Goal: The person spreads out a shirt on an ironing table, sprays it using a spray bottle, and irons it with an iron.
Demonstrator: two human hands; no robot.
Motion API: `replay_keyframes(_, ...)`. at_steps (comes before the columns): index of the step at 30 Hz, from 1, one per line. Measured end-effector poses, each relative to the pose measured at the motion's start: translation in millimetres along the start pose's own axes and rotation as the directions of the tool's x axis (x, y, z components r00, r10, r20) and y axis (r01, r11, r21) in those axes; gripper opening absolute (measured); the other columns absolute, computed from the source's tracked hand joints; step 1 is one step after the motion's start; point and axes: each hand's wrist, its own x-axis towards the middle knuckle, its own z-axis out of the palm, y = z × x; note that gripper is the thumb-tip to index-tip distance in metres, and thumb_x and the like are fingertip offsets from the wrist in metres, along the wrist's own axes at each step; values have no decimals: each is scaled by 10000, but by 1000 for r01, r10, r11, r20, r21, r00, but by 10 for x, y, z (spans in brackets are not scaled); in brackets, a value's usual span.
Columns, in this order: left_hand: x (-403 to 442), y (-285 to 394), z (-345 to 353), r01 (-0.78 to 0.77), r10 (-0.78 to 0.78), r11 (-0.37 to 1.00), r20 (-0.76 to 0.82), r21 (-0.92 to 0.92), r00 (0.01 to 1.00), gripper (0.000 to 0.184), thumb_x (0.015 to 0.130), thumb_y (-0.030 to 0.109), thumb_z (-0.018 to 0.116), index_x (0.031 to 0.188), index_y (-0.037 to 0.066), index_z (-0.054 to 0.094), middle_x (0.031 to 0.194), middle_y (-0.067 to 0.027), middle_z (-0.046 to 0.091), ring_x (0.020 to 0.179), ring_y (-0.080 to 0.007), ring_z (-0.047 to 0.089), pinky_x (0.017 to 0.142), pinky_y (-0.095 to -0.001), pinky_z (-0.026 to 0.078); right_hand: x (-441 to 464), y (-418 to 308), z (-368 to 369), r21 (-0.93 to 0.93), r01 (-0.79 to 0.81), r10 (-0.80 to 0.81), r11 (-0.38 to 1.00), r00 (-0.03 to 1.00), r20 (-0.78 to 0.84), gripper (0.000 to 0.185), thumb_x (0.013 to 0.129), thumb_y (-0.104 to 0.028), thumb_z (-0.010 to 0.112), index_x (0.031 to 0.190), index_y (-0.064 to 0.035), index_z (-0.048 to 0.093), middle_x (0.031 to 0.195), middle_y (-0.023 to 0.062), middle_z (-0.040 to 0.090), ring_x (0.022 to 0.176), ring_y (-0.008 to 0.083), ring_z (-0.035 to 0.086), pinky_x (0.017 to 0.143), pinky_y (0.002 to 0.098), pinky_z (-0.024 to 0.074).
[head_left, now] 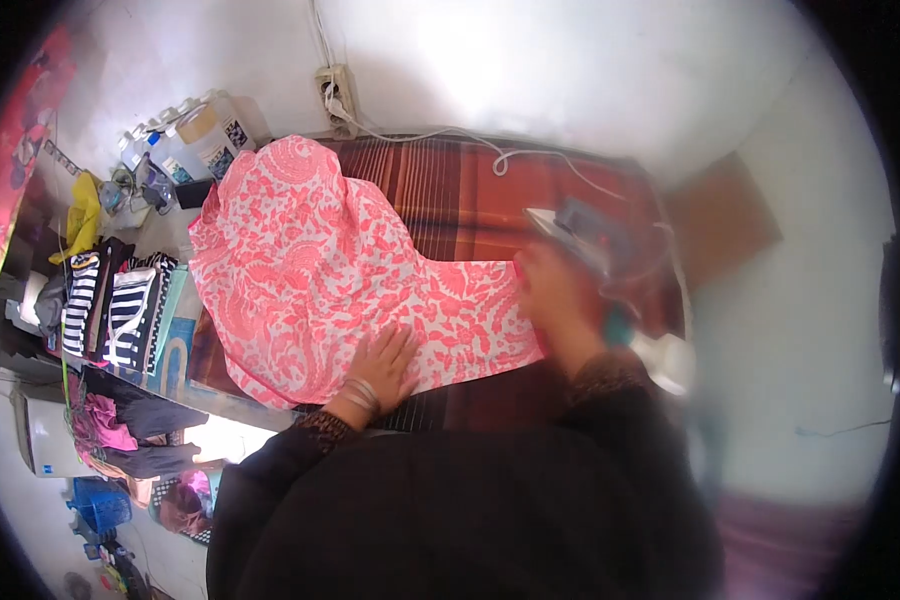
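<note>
Patterned fabric [300,230]: pink on white; laid over the red-brown striped cloth [410,185]; broad and rumpled at left, narrowing to a flat strip at right.
Left hand [385,365]: palm down on the near side of the fabric, where broad part meets strip; fingers extended, slightly spread.
Bangles [360,393]: around the left wrist, just beside a dark sleeve [280,450].
Right hand [550,295]: at the right end of the strip, blurred; cannot tell whether pinching the edge or only resting there.
Iron [595,235]: just beyond the right hand, over the striped cloth; blurred, pale tip turned left.
White cord [450,132]: plugged into the wall socket [336,100]; trailing along the back, looped once, then toward the iron.
White bottle [670,362]: near the right hand; blurred, teal at one end.
Folded clothes [130,315]: stacked left of the fabric; partly black-and-white striped.
Jugs [208,140]: grouped at back left, behind the fabric.
Yellow cloth [85,215]: just behind the folded clothes.
</note>
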Motion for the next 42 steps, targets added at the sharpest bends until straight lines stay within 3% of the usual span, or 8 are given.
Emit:
replay_keyframes(4,-528,-88,152,-40,38,999,-106,-21,994,576,846,352,555,1356,108,448,1430,-92,403,1323,-278,367,1052,-527,289,624,904,80,-148,-172,116,974,939,-323,478,793,-325,634,1208,-97,568,1235,181,546,1124,346,519,951,491,401)
replay_keyframes(9,-930,-330,353,-44,16,991,-217,-124,976,505,805,255,625,1280,113,528,1316,-76,518,1246,-249,460,1009,-454,349,903,966,-231,-88,-390,397,917,913,95,459,770,-420,662,1115,-123,606,1067,127,647,993,322,608,856,451,468)
replay_keyframes(16,-1034,-453,-54,60,-145,971,-364,-233,920,338,741,212,668,1069,133,637,1087,-24,623,1008,-238,587,843,-413,430,452,-585,-639,196,-228,163,954,940,300,376,759,-404,672,990,-108,642,982,154,664,923,331,634,797,446,483)
replay_keyframes(18,-1035,-527,-42,41,-129,972,-381,-230,916,321,713,217,679,1023,137,646,1031,-29,622,979,-251,587,826,-408,439,163,-1145,-709,172,-244,117,954,836,536,377,785,-389,658,1017,-93,633,951,163,659,905,335,637,782,447,489)
replay_keyframes(21,-1036,-616,112,-11,-92,972,-420,-236,903,309,675,219,688,970,135,650,974,-39,618,943,-265,583,800,-412,446,44,-1334,-498,164,-118,10,979,838,545,380,791,-417,648,1005,-105,618,930,149,655,899,330,635,778,448,484)
replay_keyframes(27,-1051,-633,143,19,-118,968,-385,-251,915,277,647,208,677,910,126,645,893,-56,596,847,-276,575,745,-423,448,584,-714,-179,3,-375,362,927,896,255,375,787,-427,639,990,-111,622,944,121,673,902,316,640,771,432,483)
replay_keyframes(34,-1111,-596,225,105,-247,943,-455,-315,855,226,645,210,663,844,113,620,810,-62,556,799,-275,556,696,-425,422,251,-707,-351,-32,-162,163,986,916,367,394,735,-463,675,923,-117,662,905,120,681,874,301,649,759,426,489)
replay_keyframes(42,-1104,-560,134,104,-265,939,-497,-328,826,170,626,198,650,742,112,561,755,-68,527,743,-282,536,650,-433,394,525,-687,-279,16,-285,275,959,937,214,420,712,-492,627,897,-116,662,886,136,680,843,331,649,731,439,492)
